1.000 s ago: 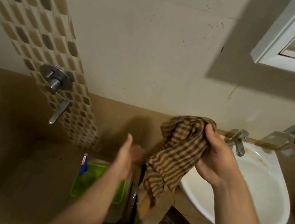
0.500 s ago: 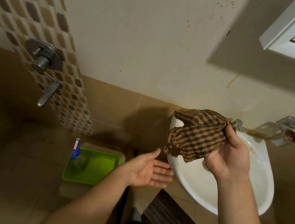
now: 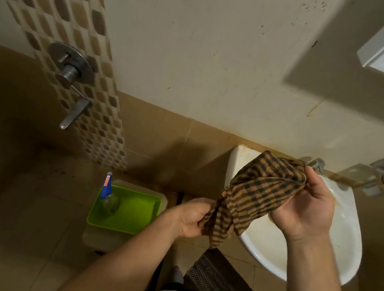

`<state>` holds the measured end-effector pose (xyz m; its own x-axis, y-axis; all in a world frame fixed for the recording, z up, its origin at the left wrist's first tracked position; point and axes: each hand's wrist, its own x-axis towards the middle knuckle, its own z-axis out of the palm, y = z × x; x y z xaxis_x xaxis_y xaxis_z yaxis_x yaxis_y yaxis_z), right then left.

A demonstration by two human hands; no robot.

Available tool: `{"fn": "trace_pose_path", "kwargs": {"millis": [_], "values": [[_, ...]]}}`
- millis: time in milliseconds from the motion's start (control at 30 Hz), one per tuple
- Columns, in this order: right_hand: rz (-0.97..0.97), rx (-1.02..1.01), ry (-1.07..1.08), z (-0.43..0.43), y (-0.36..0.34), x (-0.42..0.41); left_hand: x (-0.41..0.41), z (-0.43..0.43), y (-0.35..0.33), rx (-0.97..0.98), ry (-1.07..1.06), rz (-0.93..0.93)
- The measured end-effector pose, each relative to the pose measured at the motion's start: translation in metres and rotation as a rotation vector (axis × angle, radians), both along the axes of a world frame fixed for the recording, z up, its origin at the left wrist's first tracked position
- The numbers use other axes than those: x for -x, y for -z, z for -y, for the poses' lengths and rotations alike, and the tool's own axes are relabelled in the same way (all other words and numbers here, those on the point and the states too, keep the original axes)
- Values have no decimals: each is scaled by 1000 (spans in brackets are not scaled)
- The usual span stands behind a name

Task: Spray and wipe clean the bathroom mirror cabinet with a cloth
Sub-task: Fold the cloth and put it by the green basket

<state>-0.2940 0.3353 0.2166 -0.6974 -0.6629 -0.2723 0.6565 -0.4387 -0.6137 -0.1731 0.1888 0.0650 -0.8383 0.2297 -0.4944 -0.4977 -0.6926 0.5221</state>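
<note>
Now the left hand (image 3: 190, 217), open and empty half a second ago, has closed on the cloth's (image 3: 257, 194) lower end; the right hand (image 3: 307, 208) still grips its top above the sink (image 3: 334, 258).

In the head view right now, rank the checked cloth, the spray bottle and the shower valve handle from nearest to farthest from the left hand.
1. Checked cloth: gripped in the left hand, stretching right to the right hand.
2. Spray bottle: to the left, standing in the green tray.
3. Shower valve handle: far upper left, on the mosaic tile strip.
</note>
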Motion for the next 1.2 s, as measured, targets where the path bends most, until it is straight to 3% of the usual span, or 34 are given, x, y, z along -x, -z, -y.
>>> {"fn": "trace_pose_path", "kwargs": {"millis": [67, 167, 233, 333, 400, 500, 667, 767, 833, 1000, 1200], "values": [[-18, -67, 18, -4, 1, 4, -3, 9, -1, 141, -78, 72], [-76, -325, 59, -10, 9, 16, -1, 32, -1, 285, -327, 154], [-170, -517, 52, -12, 14, 22, -1, 51, -5, 208, -581, 145], [-324, -687, 30, -13, 17, 23, -4, 83, -7, -154, -925, 0], [-357, -724, 24, -14, 18, 24, -9, 85, -9, -167, -830, 32], [-328, -699, -9, -10, 18, 22, -11, 68, -9, 49, -443, 151], [-167, -577, 26, -9, 16, 15, 4, 44, -11, 116, -460, 190], [-113, -462, 14, -12, 9, 12, 4, 13, -2, 216, -258, 275], [-91, -375, -2, -16, 4, 9, 1, -9, 2, 164, -148, 281], [-117, -248, -72, -30, -2, 2, 8, -32, 1, -8, -122, 183], [-179, -102, -132, -42, -9, -3, 15, -22, -2, 126, -175, 139]]}}
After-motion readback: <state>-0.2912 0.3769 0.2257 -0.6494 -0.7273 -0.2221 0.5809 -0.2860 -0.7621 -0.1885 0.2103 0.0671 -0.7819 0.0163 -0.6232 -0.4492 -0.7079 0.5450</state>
